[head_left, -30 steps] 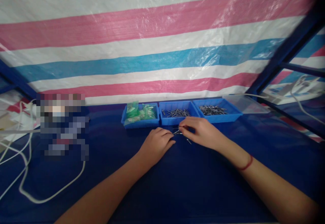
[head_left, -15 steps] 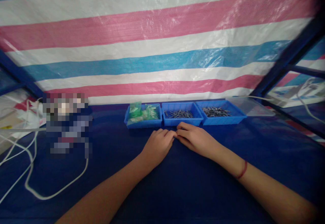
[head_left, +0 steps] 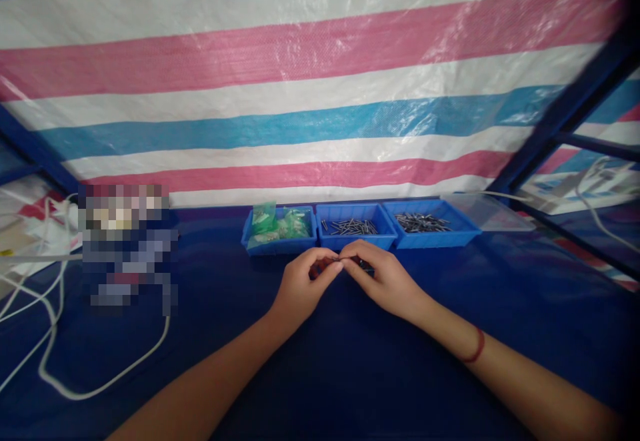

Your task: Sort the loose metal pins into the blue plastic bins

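My left hand (head_left: 303, 286) and my right hand (head_left: 383, 278) meet fingertip to fingertip over the dark blue table cloth (head_left: 350, 374), just in front of the middle blue tray (head_left: 356, 227). Both hands are pinched shut on a small dark part between them; it is too small to name. The middle tray holds thin metal pins. A blue tray (head_left: 280, 229) to its left holds green packets. The right-hand blue tray (head_left: 435, 223) holds more metal pins. A red cord circles my right wrist.
A striped pink, white and blue tarp (head_left: 300, 94) hangs behind the trays. White cables (head_left: 100, 377) loop over the cloth at the left beside a blurred patch. A dark blue frame post (head_left: 560, 121) stands at the right, with a clear plastic lid (head_left: 493, 213) beside the trays.
My hands have lifted off the cloth and drawn together, fingertips now pinching a small part between them. The loose pins seen by my right hand a second ago are out of sight.
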`<act>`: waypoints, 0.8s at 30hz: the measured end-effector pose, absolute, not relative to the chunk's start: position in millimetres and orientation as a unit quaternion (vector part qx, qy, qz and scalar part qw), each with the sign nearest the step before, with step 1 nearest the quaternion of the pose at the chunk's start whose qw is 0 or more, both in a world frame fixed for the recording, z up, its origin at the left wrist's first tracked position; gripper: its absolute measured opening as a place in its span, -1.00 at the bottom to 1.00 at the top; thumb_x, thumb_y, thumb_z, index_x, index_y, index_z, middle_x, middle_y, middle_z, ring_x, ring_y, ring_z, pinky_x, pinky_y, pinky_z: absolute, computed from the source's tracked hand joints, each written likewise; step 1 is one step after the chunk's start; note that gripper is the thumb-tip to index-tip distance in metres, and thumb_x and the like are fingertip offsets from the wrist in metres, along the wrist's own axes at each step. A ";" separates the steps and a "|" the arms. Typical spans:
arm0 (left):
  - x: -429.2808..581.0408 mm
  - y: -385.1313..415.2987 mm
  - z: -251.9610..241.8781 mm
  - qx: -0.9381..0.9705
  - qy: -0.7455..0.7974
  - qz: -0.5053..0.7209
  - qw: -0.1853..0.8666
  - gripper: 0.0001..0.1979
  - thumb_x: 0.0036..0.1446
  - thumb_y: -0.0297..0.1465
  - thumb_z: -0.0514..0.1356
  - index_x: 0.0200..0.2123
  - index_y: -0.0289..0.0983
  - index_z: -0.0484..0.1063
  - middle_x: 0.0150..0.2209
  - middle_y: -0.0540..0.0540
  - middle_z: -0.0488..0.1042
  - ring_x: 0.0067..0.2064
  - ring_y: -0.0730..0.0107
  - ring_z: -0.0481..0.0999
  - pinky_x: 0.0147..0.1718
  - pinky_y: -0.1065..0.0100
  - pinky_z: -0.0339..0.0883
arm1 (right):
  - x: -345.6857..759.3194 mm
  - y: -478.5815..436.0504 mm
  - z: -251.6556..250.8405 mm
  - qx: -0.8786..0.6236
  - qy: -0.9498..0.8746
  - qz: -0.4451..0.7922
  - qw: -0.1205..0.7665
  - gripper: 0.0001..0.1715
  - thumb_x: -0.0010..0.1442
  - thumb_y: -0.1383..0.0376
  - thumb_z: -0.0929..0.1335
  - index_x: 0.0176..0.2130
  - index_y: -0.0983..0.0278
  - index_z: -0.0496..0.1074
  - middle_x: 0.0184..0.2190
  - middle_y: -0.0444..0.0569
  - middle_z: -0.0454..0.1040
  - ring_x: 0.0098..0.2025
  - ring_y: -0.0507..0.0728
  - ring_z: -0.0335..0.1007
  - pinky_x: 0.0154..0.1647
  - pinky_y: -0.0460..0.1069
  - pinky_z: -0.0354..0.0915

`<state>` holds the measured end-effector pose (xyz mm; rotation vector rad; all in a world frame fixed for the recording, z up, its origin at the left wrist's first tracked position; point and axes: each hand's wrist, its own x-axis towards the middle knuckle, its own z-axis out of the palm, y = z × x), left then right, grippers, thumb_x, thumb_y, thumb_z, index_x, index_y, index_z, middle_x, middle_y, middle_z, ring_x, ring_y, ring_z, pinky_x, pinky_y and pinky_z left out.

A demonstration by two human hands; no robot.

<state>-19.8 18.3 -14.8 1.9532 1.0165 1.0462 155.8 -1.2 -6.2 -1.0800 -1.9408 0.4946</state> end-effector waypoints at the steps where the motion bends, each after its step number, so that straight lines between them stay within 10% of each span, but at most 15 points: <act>1: -19.5 17.9 -15.0 0.747 0.390 0.410 0.348 -0.83 0.16 -0.32 0.18 -0.22 -0.27 0.45 -0.33 -0.04 0.50 -0.33 0.41 0.45 -0.35 0.43 0.29 | 155.3 -1.8 -6.1 -0.433 -0.769 0.207 0.422 -0.86 0.27 0.29 0.26 -0.27 0.26 0.39 -0.32 -0.03 0.44 -0.25 0.10 0.36 -0.22 0.00 0.27; 24: -19.7 20.6 -15.5 0.728 0.387 0.451 0.344 -0.88 0.15 -0.33 0.18 -0.28 -0.25 0.45 -0.34 -0.03 0.49 -0.32 0.41 0.45 -0.29 0.42 0.31 | 158.1 0.6 -7.3 -0.452 -0.750 0.287 0.388 -0.78 0.26 0.22 0.27 -0.20 0.24 0.46 -0.27 -0.04 0.51 -0.24 0.10 0.40 -0.22 -0.01 0.27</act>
